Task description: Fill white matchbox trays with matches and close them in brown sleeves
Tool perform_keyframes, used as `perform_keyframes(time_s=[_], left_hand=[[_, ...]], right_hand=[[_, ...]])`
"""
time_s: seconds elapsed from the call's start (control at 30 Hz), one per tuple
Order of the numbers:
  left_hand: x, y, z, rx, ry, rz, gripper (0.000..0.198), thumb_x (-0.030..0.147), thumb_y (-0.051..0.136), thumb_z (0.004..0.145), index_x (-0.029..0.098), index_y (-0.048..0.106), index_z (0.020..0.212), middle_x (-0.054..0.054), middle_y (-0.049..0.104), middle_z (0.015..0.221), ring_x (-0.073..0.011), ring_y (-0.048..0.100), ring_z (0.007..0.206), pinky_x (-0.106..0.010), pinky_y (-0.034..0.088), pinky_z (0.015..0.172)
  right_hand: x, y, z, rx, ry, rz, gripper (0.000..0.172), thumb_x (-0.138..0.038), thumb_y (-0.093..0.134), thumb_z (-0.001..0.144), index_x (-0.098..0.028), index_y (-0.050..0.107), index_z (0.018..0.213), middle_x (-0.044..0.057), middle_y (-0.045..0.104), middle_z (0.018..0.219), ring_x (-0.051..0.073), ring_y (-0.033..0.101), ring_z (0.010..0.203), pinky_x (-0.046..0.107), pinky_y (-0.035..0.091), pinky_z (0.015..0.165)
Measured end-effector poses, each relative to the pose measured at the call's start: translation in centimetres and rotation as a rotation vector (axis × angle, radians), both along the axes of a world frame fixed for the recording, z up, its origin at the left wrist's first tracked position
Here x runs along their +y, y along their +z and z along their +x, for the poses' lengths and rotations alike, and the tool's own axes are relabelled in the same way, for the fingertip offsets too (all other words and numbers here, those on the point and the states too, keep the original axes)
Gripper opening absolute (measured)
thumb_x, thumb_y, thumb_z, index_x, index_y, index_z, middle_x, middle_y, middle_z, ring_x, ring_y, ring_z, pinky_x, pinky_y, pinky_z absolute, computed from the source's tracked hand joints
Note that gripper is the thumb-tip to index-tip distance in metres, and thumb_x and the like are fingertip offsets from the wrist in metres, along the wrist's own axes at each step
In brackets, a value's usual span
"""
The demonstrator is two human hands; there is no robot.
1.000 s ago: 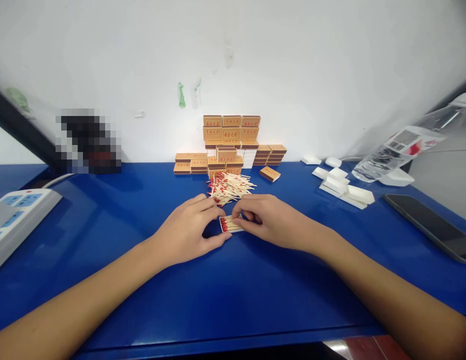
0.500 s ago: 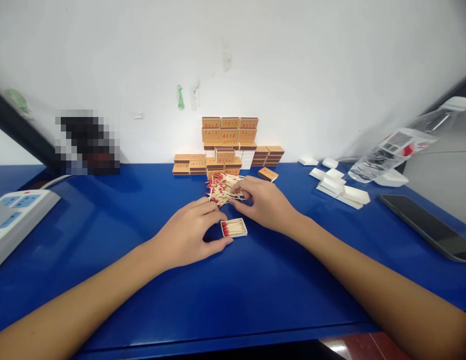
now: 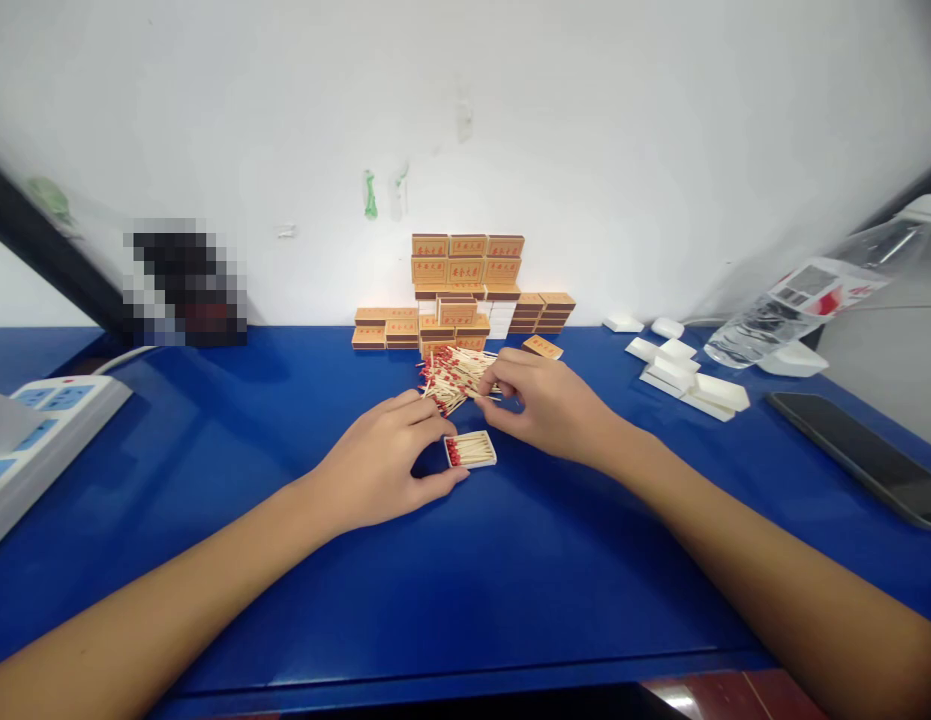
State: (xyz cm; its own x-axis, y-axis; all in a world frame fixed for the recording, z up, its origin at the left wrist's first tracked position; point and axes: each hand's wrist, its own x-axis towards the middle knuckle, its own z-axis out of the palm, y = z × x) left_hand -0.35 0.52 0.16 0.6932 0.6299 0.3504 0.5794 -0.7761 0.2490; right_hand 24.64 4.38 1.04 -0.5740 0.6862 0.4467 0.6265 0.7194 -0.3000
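- Left hand (image 3: 386, 460): rests on the worktop (image 3: 465, 580), thumb and forefinger parted around the left end of a small white tray (image 3: 474, 465). Cannot tell whether the fingertips press on it.
- Right hand (image 3: 544, 400): at the right edge of the match pile (image 3: 450, 375), thumb and forefinger drawn near each other around the stick ends. Cannot tell whether a match is pinched.
- Tray position: flat on the worktop, just on the near side of the pile, between the hands. It has no sleeve around it.
- Tray contents: matches (image 3: 472, 448) lie side by side with the red heads to the left. They cover much of the floor; exact count too small to read.
- Progress, judged from this layout: the tray looks well filled, perhaps not full. The loose pile is large, sticks crossing, most heads leftward, so much of it lies unboxed.
- Matchbox stack (image 3: 465, 270): behind the pile, near the wall, with lower rows to both sides. Sleeves are on most boxes; a few white sides show low on the right. Contents hidden.
- Single matchbox (image 3: 542, 347): apart from the stack, just beyond the right hand.
- White pieces (image 3: 669, 372): tray-like, in a loose group to the right, with no sleeves on them.
- Surroundings: bottle (image 3: 802, 290) and phone (image 3: 855, 455) at far right; power strip (image 3: 75, 460) at far left.
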Motion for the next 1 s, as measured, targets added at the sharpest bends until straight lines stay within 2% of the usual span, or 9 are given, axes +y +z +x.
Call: perform_keyframes(time_s=[0.17, 0.43, 0.77, 1.0], left_hand=[[0.1, 0.0, 0.0, -0.010, -0.002, 0.003, 0.024, 0.039, 0.073, 0.096, 0.016, 0.071, 0.105, -0.007, 0.070, 0.097, -0.0253, 0.061, 0.094, -0.041, 0.054, 0.084], [0.0, 0.3, 0.1, -0.017, 0.008, -0.015, 0.024, 0.038, 0.072, 0.096, 0.016, 0.071, 0.106, -0.007, 0.070, 0.099, -0.0251, 0.061, 0.094, -0.040, 0.054, 0.083], [0.2, 0.1, -0.1, -0.008, 0.006, -0.013, 0.027, 0.040, 0.072, 0.097, 0.016, 0.070, 0.107, -0.007, 0.070, 0.098, -0.0247, 0.061, 0.093, -0.040, 0.054, 0.083], [0.1, 0.2, 0.0, -0.019, 0.011, -0.007, 0.024, 0.040, 0.072, 0.096, 0.017, 0.070, 0.105, -0.007, 0.071, 0.100, -0.0249, 0.062, 0.094, -0.040, 0.054, 0.083]], right_hand=[[-2.0, 1.9, 0.4, -0.026, 0.145, -0.229, 0.006, -0.019, 0.069, 0.091, -0.020, 0.068, 0.086, -0.003, 0.055, 0.073, 0.013, 0.050, 0.067, 0.027, 0.037, 0.064], [-2.6, 1.3, -0.2, -0.114, 0.148, -0.199, 0.010, -0.013, 0.064, 0.095, -0.018, 0.070, 0.090, 0.001, 0.061, 0.080, 0.014, 0.051, 0.070, 0.028, 0.036, 0.067], [-2.9, 1.7, -0.1, -0.078, 0.151, -0.374, 0.012, -0.020, 0.064, 0.098, -0.019, 0.067, 0.086, -0.002, 0.057, 0.074, 0.013, 0.048, 0.066, 0.028, 0.035, 0.064], [-3.2, 1.9, 0.0, -0.097, 0.156, -0.361, 0.010, -0.017, 0.064, 0.096, -0.020, 0.068, 0.087, -0.002, 0.058, 0.076, 0.013, 0.050, 0.068, 0.028, 0.037, 0.066]])
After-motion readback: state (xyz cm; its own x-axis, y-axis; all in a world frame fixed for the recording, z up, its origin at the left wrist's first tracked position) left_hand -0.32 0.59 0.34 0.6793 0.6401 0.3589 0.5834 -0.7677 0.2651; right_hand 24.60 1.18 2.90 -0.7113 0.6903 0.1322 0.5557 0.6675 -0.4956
